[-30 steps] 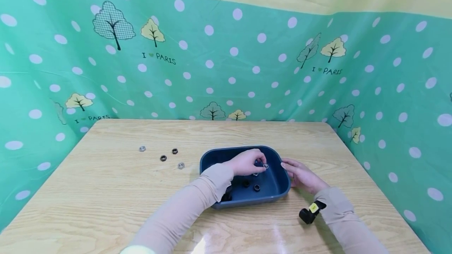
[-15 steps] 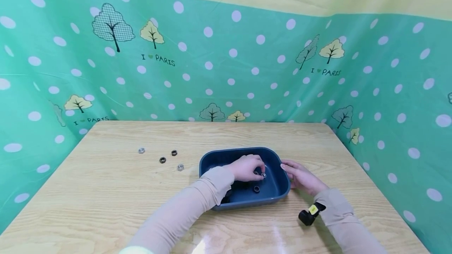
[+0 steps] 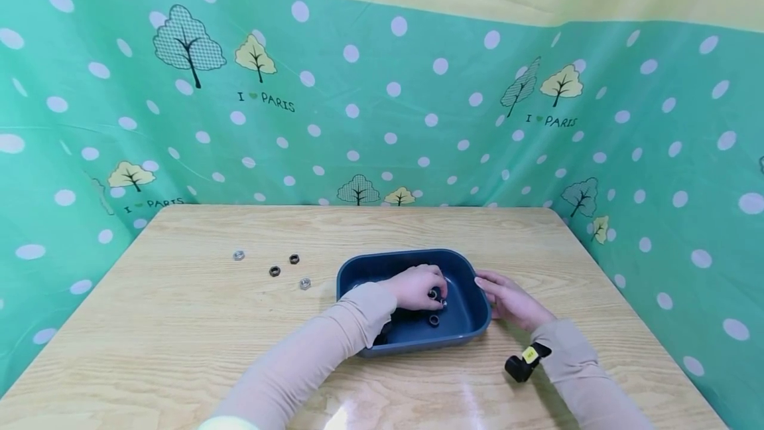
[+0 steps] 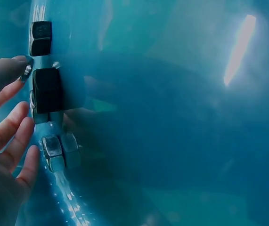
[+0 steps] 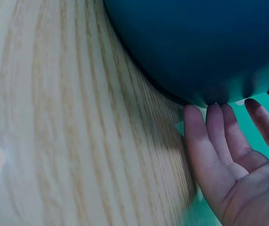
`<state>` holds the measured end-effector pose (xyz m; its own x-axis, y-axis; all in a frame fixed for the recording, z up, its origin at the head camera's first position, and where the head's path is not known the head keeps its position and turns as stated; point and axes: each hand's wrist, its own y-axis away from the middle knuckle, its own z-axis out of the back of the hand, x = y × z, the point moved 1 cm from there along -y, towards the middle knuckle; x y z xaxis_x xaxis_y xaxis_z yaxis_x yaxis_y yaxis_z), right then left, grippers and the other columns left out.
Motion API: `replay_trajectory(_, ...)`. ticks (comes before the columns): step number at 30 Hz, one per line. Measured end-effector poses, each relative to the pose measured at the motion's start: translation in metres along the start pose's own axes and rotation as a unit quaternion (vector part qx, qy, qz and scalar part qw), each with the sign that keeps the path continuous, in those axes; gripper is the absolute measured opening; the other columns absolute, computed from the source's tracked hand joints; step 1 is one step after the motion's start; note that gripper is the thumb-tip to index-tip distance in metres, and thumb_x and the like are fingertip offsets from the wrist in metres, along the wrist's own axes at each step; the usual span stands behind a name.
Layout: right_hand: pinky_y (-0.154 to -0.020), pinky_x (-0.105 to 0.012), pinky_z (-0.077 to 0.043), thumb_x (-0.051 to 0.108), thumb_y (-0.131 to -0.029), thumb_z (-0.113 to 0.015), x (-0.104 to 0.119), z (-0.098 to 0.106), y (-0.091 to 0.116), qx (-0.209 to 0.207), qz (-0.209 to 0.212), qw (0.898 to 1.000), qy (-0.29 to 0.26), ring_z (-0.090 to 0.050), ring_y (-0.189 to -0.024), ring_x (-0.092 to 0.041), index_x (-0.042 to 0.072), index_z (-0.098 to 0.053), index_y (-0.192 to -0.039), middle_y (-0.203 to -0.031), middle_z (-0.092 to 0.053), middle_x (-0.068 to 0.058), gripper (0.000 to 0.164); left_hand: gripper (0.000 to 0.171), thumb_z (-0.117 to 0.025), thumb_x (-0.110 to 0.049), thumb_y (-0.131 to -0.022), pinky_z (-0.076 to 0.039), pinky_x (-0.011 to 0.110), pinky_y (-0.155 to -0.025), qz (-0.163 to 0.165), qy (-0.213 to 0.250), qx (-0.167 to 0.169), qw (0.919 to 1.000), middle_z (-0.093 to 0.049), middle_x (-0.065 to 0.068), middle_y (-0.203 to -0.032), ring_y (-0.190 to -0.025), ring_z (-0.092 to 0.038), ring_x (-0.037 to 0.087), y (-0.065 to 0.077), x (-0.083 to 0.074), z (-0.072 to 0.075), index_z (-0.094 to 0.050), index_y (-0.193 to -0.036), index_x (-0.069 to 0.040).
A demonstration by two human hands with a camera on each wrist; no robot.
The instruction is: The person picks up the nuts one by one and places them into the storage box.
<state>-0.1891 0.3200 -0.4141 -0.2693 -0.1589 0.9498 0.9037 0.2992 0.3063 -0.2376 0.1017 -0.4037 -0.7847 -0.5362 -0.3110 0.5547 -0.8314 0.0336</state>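
Inside a dark blue bin (image 3: 418,345), my left hand (image 3: 416,288) pinches a small silver nut (image 4: 27,69) between thumb and forefinger, its other fingers spread. Close by, a black nut (image 4: 47,92), a second black nut (image 4: 41,37) and a silver nut (image 4: 53,153) lie on the bin's floor. The head view shows a black nut (image 3: 434,320) just in front of that hand. My right hand (image 3: 512,299) steadies the bin's right end; its fairly straight fingers (image 5: 200,127) touch the outer wall and the thumb is at the rim.
Left of the bin on the wooden table (image 3: 179,337) lie a silver nut (image 3: 239,255), a black nut (image 3: 294,259), another black nut (image 3: 274,271) and another silver nut (image 3: 305,283). A black camera (image 3: 520,367) is worn at the right wrist. A green dotted curtain (image 3: 370,131) stands behind.
My left hand has lowered slightly inside the bin, bringing the pinched silver nut down and nearer to me. My right hand stays at the bin's right end.
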Motion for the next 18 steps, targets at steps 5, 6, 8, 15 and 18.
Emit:
replay_trajectory(5, -0.083, -0.041, -0.054, 0.034, -0.1, -0.045, 0.0001, 0.0004, 0.0005, 0.0, 0.0, 1.0, -0.001, -0.064, -0.096, -0.007, -0.007, -0.016, -0.145, -0.116, -0.065, 0.001, 0.068, 0.01, -0.069, -0.032, -0.085, -0.042, 0.025, -0.086, 0.002, -0.02, 0.002, 0.9998, -0.056, -0.005, -0.108, -0.1, -0.051, 0.01, -0.0005, 0.0004, -0.0022, -0.068, -0.089, -0.023)
replay_trajectory(6, -0.082, -0.04, -0.054, 0.034, -0.1, -0.045, 0.0001, 0.0003, 0.0006, 0.0, -0.001, 1.0, -0.002, -0.064, -0.096, -0.007, -0.007, -0.016, -0.146, -0.115, -0.065, 0.002, 0.068, 0.01, -0.069, -0.032, -0.085, -0.042, 0.025, -0.086, 0.002, -0.021, 0.002, 0.9998, -0.056, -0.005, -0.108, -0.1, -0.051, 0.01, -0.0004, 0.0002, -0.0022, -0.069, -0.089, -0.023)
replay_trajectory(8, -0.082, -0.04, -0.054, 0.034, -0.1, -0.045, -0.0003, 0.0, 0.0007, -0.002, -0.002, 1.0, -0.004, -0.064, -0.095, -0.007, -0.007, -0.016, -0.146, -0.113, -0.065, 0.003, 0.068, 0.009, -0.069, -0.031, -0.085, -0.043, 0.025, -0.086, 0.003, -0.023, 0.002, 0.9997, -0.056, -0.005, -0.108, -0.1, -0.051, 0.01, -0.0003, -0.0002, -0.0019, -0.069, -0.089, -0.022)
replay_trajectory(15, -0.081, -0.039, -0.054, 0.032, -0.1, -0.044, 0.0, -0.0012, 0.0006, 0.003, 0.004, 1.0, -0.009, -0.064, -0.094, -0.006, -0.007, -0.015, -0.145, -0.11, -0.066, 0.006, 0.066, 0.009, -0.07, -0.03, -0.085, -0.043, 0.025, -0.085, 0.004, -0.034, 0.005, 0.9994, -0.056, -0.005, -0.106, -0.098, -0.05, 0.01, -0.0005, -0.0003, -0.0016, -0.069, -0.089, -0.022)
replay_trajectory(18, -0.081, -0.039, -0.054, 0.032, -0.1, -0.044, 0.0002, -0.0011, 0.0006, 0.005, 0.006, 1.0, -0.011, -0.064, -0.094, -0.006, -0.007, -0.016, -0.145, -0.108, -0.065, 0.007, 0.066, 0.008, -0.07, -0.03, -0.084, -0.042, 0.025, -0.084, 0.004, -0.035, 0.006, 0.9994, -0.056, -0.006, -0.104, -0.097, -0.05, 0.01, -0.0011, 0.0003, -0.0021, -0.068, -0.088, -0.023)
